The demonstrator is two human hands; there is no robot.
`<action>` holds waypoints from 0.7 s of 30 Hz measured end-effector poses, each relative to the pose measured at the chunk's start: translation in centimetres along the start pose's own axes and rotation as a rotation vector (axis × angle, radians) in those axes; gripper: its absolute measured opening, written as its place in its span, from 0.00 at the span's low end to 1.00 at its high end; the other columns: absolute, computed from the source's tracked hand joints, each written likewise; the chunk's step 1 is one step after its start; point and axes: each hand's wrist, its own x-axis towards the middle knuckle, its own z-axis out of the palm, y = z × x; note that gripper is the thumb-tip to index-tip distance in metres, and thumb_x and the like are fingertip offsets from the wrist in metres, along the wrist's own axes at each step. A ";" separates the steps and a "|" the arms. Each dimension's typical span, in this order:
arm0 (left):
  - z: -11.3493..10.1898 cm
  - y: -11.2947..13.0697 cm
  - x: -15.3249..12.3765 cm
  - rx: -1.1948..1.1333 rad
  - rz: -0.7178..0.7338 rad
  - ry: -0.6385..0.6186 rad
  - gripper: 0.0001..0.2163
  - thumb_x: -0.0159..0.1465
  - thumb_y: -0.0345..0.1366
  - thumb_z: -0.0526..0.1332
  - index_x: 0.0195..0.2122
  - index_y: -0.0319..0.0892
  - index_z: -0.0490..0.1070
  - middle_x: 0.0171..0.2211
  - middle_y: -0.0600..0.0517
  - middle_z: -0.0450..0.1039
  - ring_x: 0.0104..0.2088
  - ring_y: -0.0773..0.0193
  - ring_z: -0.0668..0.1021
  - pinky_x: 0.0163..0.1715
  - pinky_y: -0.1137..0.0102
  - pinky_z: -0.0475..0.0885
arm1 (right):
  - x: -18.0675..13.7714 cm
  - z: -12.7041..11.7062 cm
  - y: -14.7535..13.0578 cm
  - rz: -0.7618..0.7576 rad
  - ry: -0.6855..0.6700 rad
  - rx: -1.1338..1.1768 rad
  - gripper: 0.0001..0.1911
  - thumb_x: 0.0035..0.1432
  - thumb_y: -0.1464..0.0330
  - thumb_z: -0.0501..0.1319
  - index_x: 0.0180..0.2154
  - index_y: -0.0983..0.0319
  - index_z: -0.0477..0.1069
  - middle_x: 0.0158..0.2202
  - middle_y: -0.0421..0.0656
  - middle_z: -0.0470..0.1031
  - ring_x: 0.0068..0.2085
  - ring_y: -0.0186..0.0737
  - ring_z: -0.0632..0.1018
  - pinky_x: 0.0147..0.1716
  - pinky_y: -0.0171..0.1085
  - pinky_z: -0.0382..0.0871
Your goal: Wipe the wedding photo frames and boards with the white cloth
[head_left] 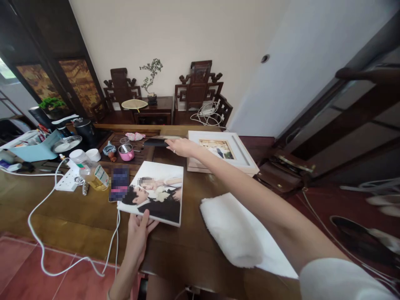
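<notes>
My left hand (140, 227) grips the near edge of a photo album (153, 192) lying on the wooden table (62, 208), thumb on its cover. My right hand (181, 146) reaches far across the table, fingers closed on a flat dark object (155, 142) beside a white album box (222, 152) with a framed photo on its lid. A white fluffy cloth (231, 229) lies under my right forearm.
A phone (120, 183), a clear jar (93, 174), a white power strip (67, 179) with a cable, a pink cup (126, 152) and tea ware crowd the left half. Carved wooden chairs (198, 89) and a bonsai (151, 79) stand at the far wall.
</notes>
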 end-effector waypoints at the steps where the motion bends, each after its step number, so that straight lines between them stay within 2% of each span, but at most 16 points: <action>1: 0.2 0.1 0.8 0.000 0.023 -0.014 0.24 0.53 0.34 0.68 0.50 0.43 0.64 0.39 0.48 0.78 0.40 0.58 0.81 0.47 0.54 0.73 | -0.1 -0.5 0.3 0.010 0.009 0.005 0.19 0.68 0.65 0.40 0.53 0.68 0.57 0.51 0.58 0.70 0.46 0.52 0.75 0.39 0.43 0.66; 5: 1.9 0.4 5.0 0.001 0.021 -0.117 0.18 0.55 0.31 0.67 0.46 0.40 0.66 0.36 0.48 0.78 0.39 0.60 0.81 0.49 0.54 0.71 | -0.1 -1.4 0.8 0.033 0.022 0.019 0.17 0.67 0.66 0.43 0.53 0.67 0.58 0.49 0.57 0.71 0.45 0.52 0.76 0.36 0.40 0.66; 9: 4.7 0.4 9.0 0.031 0.013 -0.084 0.14 0.58 0.28 0.64 0.44 0.38 0.64 0.34 0.49 0.77 0.34 0.64 0.81 0.48 0.56 0.72 | 0.0 -1.5 0.7 0.037 0.021 0.028 0.14 0.66 0.68 0.47 0.51 0.65 0.59 0.50 0.54 0.72 0.45 0.50 0.76 0.35 0.38 0.66; 13: 6.9 0.2 11.3 0.139 -0.095 -0.074 0.15 0.59 0.28 0.63 0.46 0.35 0.62 0.36 0.45 0.75 0.31 0.61 0.82 0.43 0.60 0.76 | 0.0 -1.4 0.8 0.038 0.021 0.033 0.13 0.66 0.69 0.47 0.51 0.65 0.59 0.49 0.54 0.72 0.45 0.51 0.76 0.35 0.39 0.66; 17: 7.8 -0.1 12.8 0.203 -0.147 -0.102 0.11 0.60 0.27 0.61 0.43 0.29 0.64 0.31 0.43 0.76 0.30 0.61 0.82 0.40 0.67 0.77 | -0.1 -1.4 0.7 0.034 0.010 0.035 0.15 0.64 0.70 0.50 0.52 0.66 0.59 0.48 0.55 0.73 0.45 0.51 0.76 0.36 0.39 0.66; 21: 8.0 -0.4 14.8 0.315 -0.204 -0.122 0.10 0.60 0.31 0.62 0.35 0.25 0.69 0.22 0.40 0.76 0.27 0.59 0.82 0.34 0.70 0.77 | -0.3 -1.5 0.2 0.020 0.004 0.042 0.17 0.61 0.71 0.54 0.52 0.65 0.59 0.49 0.54 0.72 0.46 0.50 0.76 0.37 0.38 0.66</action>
